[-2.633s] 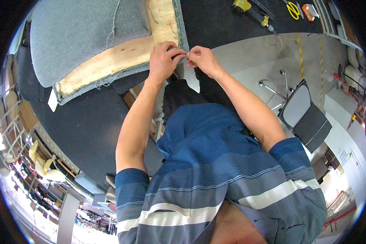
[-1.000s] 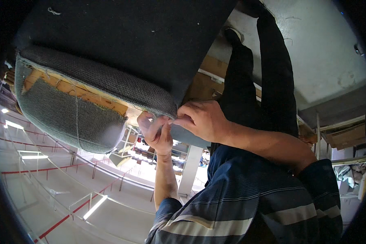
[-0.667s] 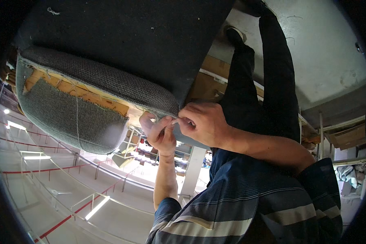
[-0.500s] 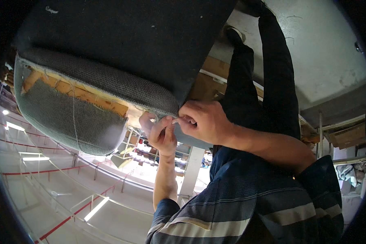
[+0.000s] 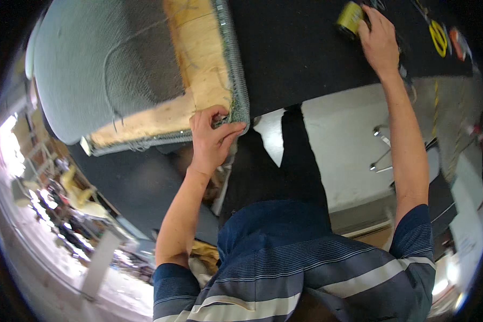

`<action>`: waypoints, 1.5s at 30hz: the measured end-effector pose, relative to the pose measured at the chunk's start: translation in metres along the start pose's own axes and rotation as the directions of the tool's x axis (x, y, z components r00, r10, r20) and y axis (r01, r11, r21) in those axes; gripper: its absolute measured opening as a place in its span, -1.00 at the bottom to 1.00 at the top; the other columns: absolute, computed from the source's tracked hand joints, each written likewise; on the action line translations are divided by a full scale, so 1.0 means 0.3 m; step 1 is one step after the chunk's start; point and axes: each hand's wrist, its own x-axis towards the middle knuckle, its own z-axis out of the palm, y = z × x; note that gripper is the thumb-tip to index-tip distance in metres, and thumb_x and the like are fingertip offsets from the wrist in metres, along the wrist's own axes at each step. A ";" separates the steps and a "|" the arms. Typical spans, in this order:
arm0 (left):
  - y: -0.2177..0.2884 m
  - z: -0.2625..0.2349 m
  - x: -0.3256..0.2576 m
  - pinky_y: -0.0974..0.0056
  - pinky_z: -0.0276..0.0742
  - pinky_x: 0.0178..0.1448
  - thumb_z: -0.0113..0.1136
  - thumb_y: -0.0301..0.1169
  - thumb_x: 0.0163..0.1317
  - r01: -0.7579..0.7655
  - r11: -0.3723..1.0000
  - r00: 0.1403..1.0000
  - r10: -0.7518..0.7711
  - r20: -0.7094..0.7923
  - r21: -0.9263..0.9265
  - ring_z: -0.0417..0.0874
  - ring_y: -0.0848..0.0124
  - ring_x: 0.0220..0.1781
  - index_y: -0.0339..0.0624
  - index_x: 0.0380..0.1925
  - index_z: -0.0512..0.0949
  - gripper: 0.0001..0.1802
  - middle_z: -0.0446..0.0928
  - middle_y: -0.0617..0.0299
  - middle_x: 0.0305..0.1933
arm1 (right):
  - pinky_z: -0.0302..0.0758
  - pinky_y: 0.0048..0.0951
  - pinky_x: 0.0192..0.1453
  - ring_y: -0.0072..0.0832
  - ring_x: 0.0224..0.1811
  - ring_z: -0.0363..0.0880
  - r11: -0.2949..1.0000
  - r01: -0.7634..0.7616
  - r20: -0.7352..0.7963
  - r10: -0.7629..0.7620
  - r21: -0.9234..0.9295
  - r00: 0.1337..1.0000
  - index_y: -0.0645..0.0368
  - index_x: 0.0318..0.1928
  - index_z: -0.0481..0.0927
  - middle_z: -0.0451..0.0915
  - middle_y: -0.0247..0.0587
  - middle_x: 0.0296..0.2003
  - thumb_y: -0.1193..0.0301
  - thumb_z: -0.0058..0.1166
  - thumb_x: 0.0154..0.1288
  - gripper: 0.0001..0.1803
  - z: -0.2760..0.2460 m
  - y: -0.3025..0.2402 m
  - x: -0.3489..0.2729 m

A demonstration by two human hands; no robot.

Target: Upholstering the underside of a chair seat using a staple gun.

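An upholstered panel [image 5: 208, 64] with a bare wooden frame and grey-green woven fabric lies on the black tabletop at the left. At its near right corner, my left hand [image 5: 212, 137] pinches the folded fabric edge [image 5: 240, 110] between thumb and fingers. Small shiny staples show along that edge. Far to the right, my right hand [image 5: 380, 43] is closed around a tool with a yellow-green cylindrical head [image 5: 351, 19], which looks like a staple gun. My palm and fingers hide its handle.
Yellow-handled scissors [image 5: 438, 38] and an orange-handled tool [image 5: 457, 44] lie right of my right hand. The black tabletop [image 5: 300, 59] ends in front of my body. A yellow-and-black cord [image 5: 436, 107] hangs past its edge. Shelving and clutter [image 5: 80, 193] stand at the left.
My right hand has left the fabric edge and reached far right to the staple gun. My left hand still pinches the fabric. The view has turned, so the panel now appears more from above.
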 end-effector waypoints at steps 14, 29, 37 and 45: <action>-0.041 0.013 -0.060 0.09 0.40 0.13 0.46 -0.31 0.01 0.040 0.988 0.981 -0.067 -0.180 -0.148 0.54 0.22 -0.06 0.19 -0.34 0.76 -0.84 0.52 0.32 -0.06 | 0.51 -0.02 0.27 0.20 0.26 0.45 0.983 -0.030 0.476 0.114 -0.181 0.872 0.16 0.48 0.16 0.24 0.18 0.33 0.43 0.31 0.19 -0.12 -0.139 -0.114 0.030; -0.039 0.020 -0.067 0.09 0.37 0.16 0.45 -0.33 0.02 -0.008 0.988 0.969 -0.030 -0.245 -0.154 0.51 0.22 0.06 0.14 -0.36 0.76 -0.86 0.51 0.29 -0.05 | 0.58 -0.37 0.09 -0.34 -0.03 0.70 0.806 -0.278 0.748 -0.276 0.522 0.604 0.29 0.10 0.56 0.68 -0.10 -0.05 0.61 0.30 0.04 -0.48 -0.373 -0.653 -0.149; -0.043 0.027 -0.071 0.09 0.38 0.18 0.44 -0.32 0.01 -0.004 0.989 0.972 -0.030 -0.233 -0.145 0.51 0.19 0.06 0.13 -0.37 0.76 -0.87 0.51 0.28 -0.05 | 0.55 -0.40 0.06 -0.32 -0.15 0.70 0.778 -0.112 0.633 -0.409 0.619 0.657 0.33 -0.07 0.60 0.68 -0.10 -0.13 0.63 0.27 0.01 -0.61 -0.324 -0.714 -0.144; -0.041 0.026 -0.071 0.08 0.38 0.19 0.44 -0.31 0.01 0.000 0.987 0.974 -0.036 -0.225 -0.160 0.52 0.18 0.08 0.14 -0.38 0.75 -0.88 0.52 0.28 -0.05 | 0.65 -0.25 -0.05 -0.10 -0.10 0.72 0.822 0.033 0.602 -0.444 0.569 0.663 0.17 0.04 0.59 0.68 -0.09 -0.11 0.58 0.34 0.04 -0.52 -0.322 -0.745 -0.147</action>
